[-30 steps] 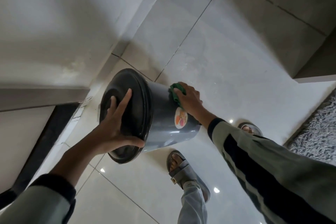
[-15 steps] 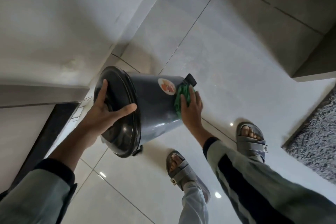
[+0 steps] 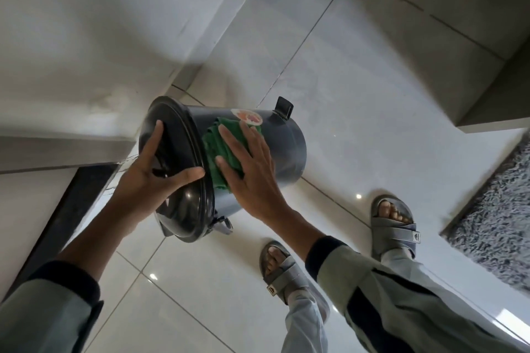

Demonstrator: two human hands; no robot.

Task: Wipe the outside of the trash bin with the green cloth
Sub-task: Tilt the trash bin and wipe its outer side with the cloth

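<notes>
The bin (image 3: pixel 282 149) is tipped sideways. The left hand (image 3: pixel 149 178), fingers spread, steadies its lid (image 3: pixel 186 209). The right hand (image 3: pixel 253 172), fingers spread flat, presses the cloth (image 3: pixel 219 149) on the bin's side beside the lid. Wiping seems partway done; the hidden underside probably remains.

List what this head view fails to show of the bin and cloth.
Head view throughout.
Far side and base of the trash bin: hidden by its own body.
Much of the green cloth: covered by the right hand.
Picture on the sticker: too blurred and small to read.
Middle of the lid: covered by the left hand.
</notes>
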